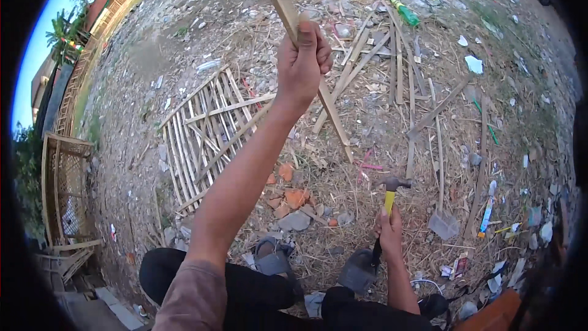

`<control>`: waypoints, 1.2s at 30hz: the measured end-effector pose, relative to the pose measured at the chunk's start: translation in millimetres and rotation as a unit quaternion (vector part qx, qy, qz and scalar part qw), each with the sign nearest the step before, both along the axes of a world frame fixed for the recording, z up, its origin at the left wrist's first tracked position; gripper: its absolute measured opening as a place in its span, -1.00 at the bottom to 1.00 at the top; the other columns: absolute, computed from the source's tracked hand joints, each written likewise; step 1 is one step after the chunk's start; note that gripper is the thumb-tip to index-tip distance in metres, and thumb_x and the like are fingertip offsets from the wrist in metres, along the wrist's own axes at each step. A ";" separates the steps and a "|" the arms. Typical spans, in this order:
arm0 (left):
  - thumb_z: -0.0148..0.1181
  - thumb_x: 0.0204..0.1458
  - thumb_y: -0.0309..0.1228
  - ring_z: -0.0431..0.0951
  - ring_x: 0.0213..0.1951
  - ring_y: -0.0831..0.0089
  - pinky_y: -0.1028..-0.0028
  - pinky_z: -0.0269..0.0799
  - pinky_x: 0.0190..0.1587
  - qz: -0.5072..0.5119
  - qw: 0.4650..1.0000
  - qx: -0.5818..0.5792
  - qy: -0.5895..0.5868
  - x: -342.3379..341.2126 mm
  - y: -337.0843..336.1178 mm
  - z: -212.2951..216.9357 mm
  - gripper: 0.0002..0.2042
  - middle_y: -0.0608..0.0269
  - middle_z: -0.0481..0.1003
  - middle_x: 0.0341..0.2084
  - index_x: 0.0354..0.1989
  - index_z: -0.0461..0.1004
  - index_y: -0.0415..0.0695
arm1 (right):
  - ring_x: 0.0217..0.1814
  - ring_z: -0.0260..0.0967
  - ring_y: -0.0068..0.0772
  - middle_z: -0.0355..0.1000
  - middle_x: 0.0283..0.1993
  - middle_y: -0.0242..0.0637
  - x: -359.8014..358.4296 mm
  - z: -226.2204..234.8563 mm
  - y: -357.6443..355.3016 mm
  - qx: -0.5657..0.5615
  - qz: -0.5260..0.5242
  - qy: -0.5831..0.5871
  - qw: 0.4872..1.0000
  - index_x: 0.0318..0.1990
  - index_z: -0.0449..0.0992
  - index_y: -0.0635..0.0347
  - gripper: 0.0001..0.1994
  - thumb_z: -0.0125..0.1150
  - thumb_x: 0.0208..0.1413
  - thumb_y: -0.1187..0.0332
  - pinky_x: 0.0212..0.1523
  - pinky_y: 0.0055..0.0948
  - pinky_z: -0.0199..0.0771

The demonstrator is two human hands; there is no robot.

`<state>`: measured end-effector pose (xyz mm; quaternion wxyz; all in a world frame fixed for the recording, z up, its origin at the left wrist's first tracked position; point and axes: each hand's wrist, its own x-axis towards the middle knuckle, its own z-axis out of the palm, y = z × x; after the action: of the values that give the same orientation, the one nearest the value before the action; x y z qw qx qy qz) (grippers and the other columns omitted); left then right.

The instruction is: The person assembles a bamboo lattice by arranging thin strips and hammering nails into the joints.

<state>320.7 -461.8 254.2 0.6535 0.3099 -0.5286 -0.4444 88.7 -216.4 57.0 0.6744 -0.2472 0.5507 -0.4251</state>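
Keeping the bamboo strip (306,61) steady and angled away from the body seems wise — the left hand (301,64) is closed tight around its upper part, raised high. Below and to the right, the right hand (388,230) is wrapped around the yellow-handled hammer (391,193), head up, near the sandalled feet (275,260).

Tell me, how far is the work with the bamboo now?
Done: a bamboo lattice panel lies assembled on the ground. In hand: the left hand lifts a bamboo strip, the right hand grips a hammer. Left: loose bamboo strips lie unused.
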 end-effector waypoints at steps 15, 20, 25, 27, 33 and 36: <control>-0.20 0.25 0.10 0.38 -0.25 0.36 0.27 0.38 -0.18 0.367 0.844 0.386 -0.057 327.8 9.6 -67.3 -0.35 0.17 0.33 -0.26 0.17 0.14 -0.34 | -0.63 0.11 -0.75 0.21 -0.50 -0.52 -4.1 -40.1 9.8 0.047 0.063 0.125 0.989 0.04 0.26 0.18 -0.70 0.11 0.16 0.44 -0.69 -0.66 0.14; 0.14 0.15 -0.26 0.36 0.04 0.20 0.17 0.29 0.11 0.356 0.834 0.400 -0.134 291.5 5.3 -101.0 -0.38 -0.17 0.27 0.06 0.23 0.02 -0.38 | -0.62 0.12 -0.75 0.22 -0.51 -0.52 -11.6 -44.9 20.4 0.061 0.056 0.143 0.986 0.02 0.27 0.17 -0.71 0.11 0.16 0.45 -0.69 -0.67 0.13; 0.22 0.08 -0.39 0.47 -0.30 0.51 0.48 0.40 -0.39 0.268 0.874 0.377 -0.152 255.8 38.9 -170.2 -0.48 0.23 0.44 -0.29 0.18 0.16 -0.23 | -0.64 0.12 -0.74 0.22 -0.52 -0.52 0.6 -39.0 16.8 0.074 0.051 0.169 0.982 -0.03 0.26 0.17 -0.74 0.12 0.15 0.45 -0.68 -0.67 0.14; 0.23 0.08 -0.38 0.48 -0.24 0.49 0.41 0.43 -0.34 0.239 0.855 0.443 -0.121 244.0 57.0 -191.8 -0.47 0.23 0.45 -0.24 0.20 0.17 -0.20 | -0.64 0.12 -0.73 0.22 -0.52 -0.52 -1.1 -40.4 16.5 0.086 0.051 0.165 0.981 -0.04 0.25 0.17 -0.74 0.12 0.15 0.45 -0.68 -0.67 0.14; 0.20 0.14 -0.30 0.53 -0.32 0.48 0.44 0.50 -0.36 0.236 0.825 0.489 -0.155 220.2 94.3 -232.0 -0.55 0.22 0.51 -0.20 0.17 0.29 -0.17 | -0.65 0.13 -0.74 0.23 -0.53 -0.51 -2.5 -43.6 15.5 0.087 0.026 0.139 0.986 0.01 0.25 0.17 -0.70 0.10 0.13 0.48 -0.69 -0.67 0.12; 0.20 0.14 -0.30 0.53 -0.29 0.47 0.43 0.51 -0.36 0.268 0.872 0.405 -0.057 254.8 83.2 -227.7 -0.55 0.21 0.50 -0.15 0.16 0.30 -0.21 | -0.66 0.11 -0.75 0.23 -0.53 -0.51 -4.6 -50.2 14.6 0.081 0.056 0.142 0.985 0.12 0.20 0.17 -0.60 0.10 0.14 0.48 -0.70 -0.67 0.11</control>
<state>575.5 -378.6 26.5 0.5331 0.7021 -0.2352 -0.4093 84.1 -201.8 6.8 0.6301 -0.2797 0.6586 -0.3015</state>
